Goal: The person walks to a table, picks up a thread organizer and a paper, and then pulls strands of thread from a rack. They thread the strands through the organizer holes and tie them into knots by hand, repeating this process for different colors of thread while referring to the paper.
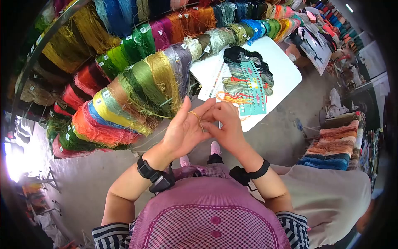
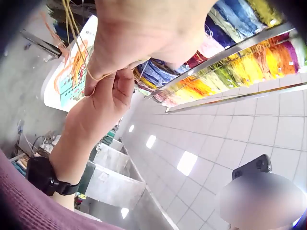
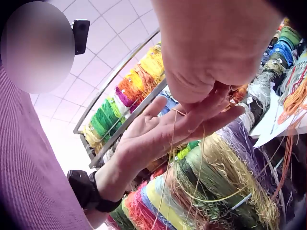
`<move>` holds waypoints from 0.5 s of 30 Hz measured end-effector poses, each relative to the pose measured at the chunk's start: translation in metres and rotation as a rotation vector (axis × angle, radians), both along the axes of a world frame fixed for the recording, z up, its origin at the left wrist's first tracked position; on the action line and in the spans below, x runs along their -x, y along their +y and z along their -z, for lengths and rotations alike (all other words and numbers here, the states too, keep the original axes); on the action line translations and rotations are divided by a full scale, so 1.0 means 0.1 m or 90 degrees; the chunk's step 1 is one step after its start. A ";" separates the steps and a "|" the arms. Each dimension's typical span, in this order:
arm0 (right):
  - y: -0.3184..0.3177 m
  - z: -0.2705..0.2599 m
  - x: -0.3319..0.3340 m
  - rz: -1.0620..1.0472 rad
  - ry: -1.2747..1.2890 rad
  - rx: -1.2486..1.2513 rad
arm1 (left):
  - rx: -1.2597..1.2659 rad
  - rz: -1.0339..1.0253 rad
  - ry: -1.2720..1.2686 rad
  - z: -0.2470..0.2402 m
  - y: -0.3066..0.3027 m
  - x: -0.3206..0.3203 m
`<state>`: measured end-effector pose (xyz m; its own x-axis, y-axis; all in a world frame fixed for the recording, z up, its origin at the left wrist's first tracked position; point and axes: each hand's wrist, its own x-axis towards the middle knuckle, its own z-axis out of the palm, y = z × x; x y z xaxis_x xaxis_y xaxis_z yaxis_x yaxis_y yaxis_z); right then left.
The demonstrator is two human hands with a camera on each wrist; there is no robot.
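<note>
My left hand (image 1: pixel 182 130) lies open with a golden thread (image 1: pixel 199 120) looped across its fingers, while my right hand (image 1: pixel 228 124) curls in to pinch the strand beside them. It should be almost weightless, limp and easily snagged, so I'd best pinch it close to the loop, clear of the shaggy hanging skeins (image 1: pixel 143 79) beyond.

Left side's pretty jammed: hanging thread hanks (image 1: pixel 143 79) crowd in near the left hand (image 1: pixel 182 128), and loose strands (image 3: pixel 203 136) dangle under it, easy snag. The 2 hands meet at the fingers, so hardly any gap there. Way more room right of the right hand (image 1: pixel 227 124), over the grey floor (image 1: pixel 286 133). Teal card (image 1: pixel 253 89) and thread bundles (image 1: pixel 233 85) block the white table's (image 1: pixel 286 76) middle; its right edge is passable.
</note>
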<state>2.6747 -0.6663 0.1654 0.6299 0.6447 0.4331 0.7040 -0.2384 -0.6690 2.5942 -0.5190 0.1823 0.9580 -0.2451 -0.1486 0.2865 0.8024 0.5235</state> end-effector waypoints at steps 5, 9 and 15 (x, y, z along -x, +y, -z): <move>-0.08 0.18 0.05 -0.072 0.454 -0.218 | -0.126 -0.037 0.053 0.10 -0.01 -0.06; -0.76 0.00 -0.19 -0.046 0.830 -0.404 | -0.064 -0.036 0.232 0.76 0.65 0.07; -2.24 0.12 -0.68 0.371 0.456 -0.135 | -0.170 -0.242 0.478 1.52 1.54 0.81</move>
<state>2.7426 -0.8901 0.1537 0.9893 0.0966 -0.1096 -0.0829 -0.2467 -0.9656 2.5130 -0.3648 0.0303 0.5935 0.2030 -0.7788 0.3692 0.7911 0.4876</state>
